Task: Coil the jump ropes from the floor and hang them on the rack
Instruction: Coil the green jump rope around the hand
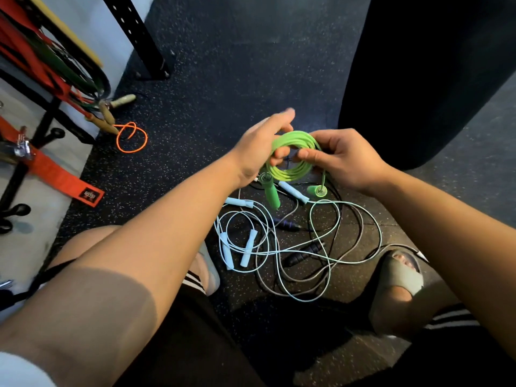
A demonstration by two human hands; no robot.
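A bright green jump rope (291, 169) is wound into a small coil held above the floor. My left hand (259, 152) grips the coil's left side and my right hand (343, 157) pinches its right side. Its two green handles (272, 195) dangle below the coil. Under my hands a tangle of pale blue jump ropes (279, 252) with white-blue handles lies on the dark speckled floor, mixed with black ropes with dark handles (303, 254). The rack (55, 88) stands at the upper left, hung with red and green bands.
An orange rope (131, 138) with wooden handles lies on the floor by the rack. A black perforated upright (139, 37) stands behind it. A large black bag-like shape (418, 79) fills the upper right. My knees and sandalled feet (402, 277) flank the rope pile.
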